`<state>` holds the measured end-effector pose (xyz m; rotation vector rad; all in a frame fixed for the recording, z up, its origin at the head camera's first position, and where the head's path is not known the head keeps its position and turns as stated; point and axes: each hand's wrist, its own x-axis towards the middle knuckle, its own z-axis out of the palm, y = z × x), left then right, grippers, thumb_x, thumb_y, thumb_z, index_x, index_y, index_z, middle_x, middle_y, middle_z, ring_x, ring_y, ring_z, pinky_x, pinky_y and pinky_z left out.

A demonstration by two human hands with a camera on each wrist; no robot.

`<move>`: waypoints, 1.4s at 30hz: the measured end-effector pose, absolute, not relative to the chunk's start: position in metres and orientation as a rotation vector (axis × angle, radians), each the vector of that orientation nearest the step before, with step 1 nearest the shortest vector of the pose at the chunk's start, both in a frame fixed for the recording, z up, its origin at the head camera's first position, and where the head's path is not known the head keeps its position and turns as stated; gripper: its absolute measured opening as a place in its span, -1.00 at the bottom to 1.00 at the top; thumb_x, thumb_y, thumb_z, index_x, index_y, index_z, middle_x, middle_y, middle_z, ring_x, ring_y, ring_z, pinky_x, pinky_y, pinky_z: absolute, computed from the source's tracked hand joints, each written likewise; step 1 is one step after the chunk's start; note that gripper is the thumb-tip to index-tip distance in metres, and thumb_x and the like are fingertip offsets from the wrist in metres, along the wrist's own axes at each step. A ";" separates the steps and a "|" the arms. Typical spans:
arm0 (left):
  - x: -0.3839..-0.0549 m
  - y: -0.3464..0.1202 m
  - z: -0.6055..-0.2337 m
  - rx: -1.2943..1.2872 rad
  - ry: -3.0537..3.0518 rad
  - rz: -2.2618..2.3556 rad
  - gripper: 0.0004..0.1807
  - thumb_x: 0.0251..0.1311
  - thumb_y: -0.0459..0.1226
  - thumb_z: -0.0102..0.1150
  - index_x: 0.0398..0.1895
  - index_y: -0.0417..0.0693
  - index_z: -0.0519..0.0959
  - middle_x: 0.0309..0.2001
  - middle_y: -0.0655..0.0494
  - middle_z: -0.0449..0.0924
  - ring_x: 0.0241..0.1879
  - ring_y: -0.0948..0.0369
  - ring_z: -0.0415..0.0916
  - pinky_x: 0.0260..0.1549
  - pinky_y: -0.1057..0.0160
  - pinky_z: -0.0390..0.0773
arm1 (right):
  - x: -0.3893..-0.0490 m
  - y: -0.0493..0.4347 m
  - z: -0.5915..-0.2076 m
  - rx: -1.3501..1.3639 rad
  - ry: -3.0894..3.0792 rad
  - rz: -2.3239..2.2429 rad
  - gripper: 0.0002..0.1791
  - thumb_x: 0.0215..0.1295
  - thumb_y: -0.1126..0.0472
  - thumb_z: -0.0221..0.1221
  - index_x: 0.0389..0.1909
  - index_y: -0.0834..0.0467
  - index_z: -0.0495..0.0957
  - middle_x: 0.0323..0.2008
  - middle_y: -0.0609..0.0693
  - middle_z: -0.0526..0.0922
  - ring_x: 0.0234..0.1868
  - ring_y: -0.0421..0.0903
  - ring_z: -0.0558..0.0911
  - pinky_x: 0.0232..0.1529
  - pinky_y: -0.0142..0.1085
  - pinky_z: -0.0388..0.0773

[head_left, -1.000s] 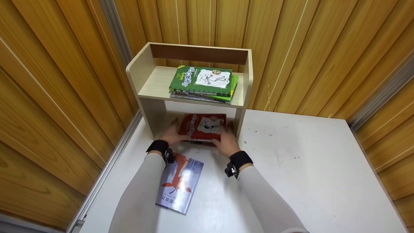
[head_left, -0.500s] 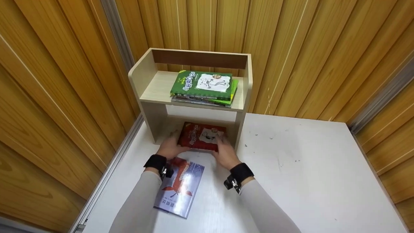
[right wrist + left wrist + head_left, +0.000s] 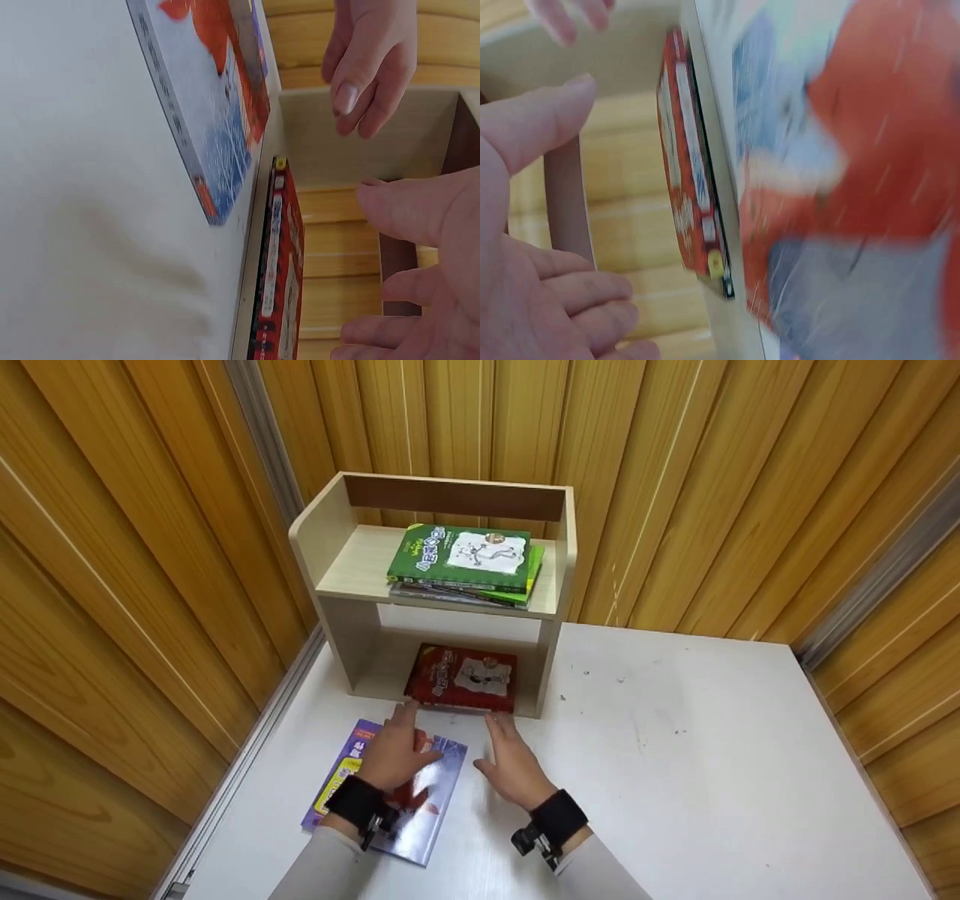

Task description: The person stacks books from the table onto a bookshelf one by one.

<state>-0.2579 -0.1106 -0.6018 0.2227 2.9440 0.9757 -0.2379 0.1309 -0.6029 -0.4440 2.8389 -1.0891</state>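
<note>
A red book (image 3: 457,679) lies flat on the lower shelf, its spine toward the front edge. In the head view my left hand (image 3: 394,754) hovers over a blue book with a red fox (image 3: 442,787), fingers straight and holding nothing. My right hand (image 3: 514,765) is to its right above the white table, its fingers extended toward the red book's front. In the left wrist view the red book's spine (image 3: 697,157) stands apart from the spread fingers. The right wrist view shows both hands off the red book (image 3: 281,262). Beneath the left hand, a purple and yellow book (image 3: 337,784) partly shows.
The two-tier wooden shelf (image 3: 435,601) stands against the panelled back wall (image 3: 675,495). On its upper tier lies a stack of books topped by a green one (image 3: 457,556). The white table (image 3: 675,780) extends to the right.
Both hands have let go of the red book and drawn back toward the body. The red book sits nearer the shelf's front edge than a second ago. The purple book has come into view.
</note>
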 end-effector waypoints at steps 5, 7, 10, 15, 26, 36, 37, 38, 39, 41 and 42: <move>-0.220 -0.106 -0.609 0.165 2.896 0.939 0.12 0.19 0.03 0.55 0.68 -0.18 0.15 0.64 -0.33 0.17 0.60 -0.28 0.21 0.49 -0.31 0.36 | -0.214 0.118 -0.609 -0.510 2.803 -1.067 -0.08 0.46 0.10 0.32 0.65 0.35 0.09 0.62 0.47 0.11 0.65 0.42 0.12 0.61 0.22 0.20; -0.206 -0.108 -0.611 0.118 2.868 0.926 0.11 0.20 0.03 0.54 0.68 -0.18 0.16 0.64 -0.32 0.17 0.62 -0.27 0.17 0.52 -0.32 0.31 | -0.206 0.113 -0.612 -0.531 2.796 -1.057 -0.08 0.45 0.09 0.33 0.65 0.35 0.11 0.61 0.47 0.13 0.65 0.42 0.15 0.60 0.22 0.23; -0.188 -0.115 -0.613 0.023 2.873 0.881 0.13 0.17 0.03 0.56 0.66 -0.25 0.17 0.62 -0.37 0.18 0.62 -0.31 0.13 0.52 -0.35 0.28 | -0.196 0.107 -0.615 -0.550 2.777 -1.045 -0.08 0.45 0.08 0.34 0.65 0.34 0.12 0.61 0.45 0.16 0.64 0.40 0.17 0.59 0.22 0.26; -0.166 -0.128 -0.618 -0.168 2.946 0.702 0.25 0.09 0.14 0.58 0.58 -0.49 0.17 0.55 -0.54 0.21 0.57 -0.42 0.14 0.48 -0.40 0.28 | -0.185 0.101 -0.618 -0.561 2.737 -1.041 -0.08 0.45 0.07 0.34 0.64 0.33 0.14 0.61 0.43 0.18 0.65 0.37 0.19 0.56 0.23 0.29; -0.163 -0.124 -0.633 -0.381 3.007 0.545 0.45 -0.15 0.31 0.63 0.46 -0.67 0.18 0.34 -0.68 0.37 0.30 -0.56 0.40 0.27 -0.43 0.52 | -0.174 0.086 -0.623 -0.566 2.663 -1.061 -0.11 0.46 0.02 0.34 0.64 0.26 0.19 0.62 0.37 0.21 0.64 0.31 0.24 0.55 0.19 0.34; -0.186 -0.124 -0.630 -0.535 2.803 0.590 0.44 -0.30 0.29 0.72 0.45 -0.55 0.25 0.17 -0.52 0.53 0.18 -0.49 0.44 0.25 -0.55 0.42 | -0.177 0.092 -0.630 -0.561 2.694 -1.068 -0.12 0.44 0.04 0.35 0.63 0.28 0.21 0.60 0.39 0.25 0.61 0.35 0.27 0.54 0.21 0.35; -0.187 -0.127 -0.629 -0.533 2.784 0.618 0.40 -0.30 0.28 0.72 0.42 -0.53 0.28 0.13 -0.47 0.57 0.14 -0.45 0.46 0.22 -0.53 0.45 | -0.177 0.093 -0.630 -0.555 2.691 -1.070 -0.12 0.44 0.03 0.35 0.63 0.27 0.20 0.60 0.38 0.24 0.62 0.35 0.26 0.55 0.20 0.35; -0.188 -0.130 -0.628 -0.526 2.772 0.652 0.33 -0.26 0.25 0.72 0.37 -0.52 0.32 0.06 -0.42 0.61 0.09 -0.40 0.49 0.16 -0.49 0.49 | -0.177 0.093 -0.629 -0.555 2.690 -1.070 -0.11 0.44 0.02 0.35 0.63 0.26 0.20 0.61 0.38 0.24 0.62 0.35 0.26 0.55 0.21 0.35; -0.188 -0.133 -0.628 -0.510 2.773 0.683 0.24 -0.21 0.22 0.71 0.31 -0.52 0.36 -0.02 -0.37 0.64 0.01 -0.33 0.54 0.08 -0.42 0.55 | -0.176 0.094 -0.628 -0.555 2.687 -1.074 -0.11 0.44 0.02 0.34 0.63 0.26 0.20 0.61 0.38 0.24 0.62 0.35 0.26 0.55 0.21 0.35; -0.187 -0.140 -0.628 -0.465 2.793 0.747 0.02 0.01 0.13 0.62 0.21 -0.54 0.42 -0.12 -0.31 0.67 -0.10 -0.21 0.60 -0.05 -0.29 0.61 | -0.175 0.096 -0.625 -0.554 2.694 -1.068 -0.11 0.45 0.01 0.34 0.63 0.27 0.19 0.61 0.38 0.23 0.63 0.33 0.25 0.55 0.21 0.35; -0.186 -0.143 -0.627 -0.446 2.800 0.781 -0.08 0.13 0.09 0.55 0.18 -0.56 0.44 -0.15 -0.30 0.68 -0.13 -0.17 0.63 -0.10 -0.24 0.63 | -0.175 0.097 -0.623 -0.552 2.701 -1.065 -0.10 0.45 0.01 0.34 0.63 0.28 0.19 0.61 0.38 0.23 0.63 0.33 0.25 0.55 0.21 0.35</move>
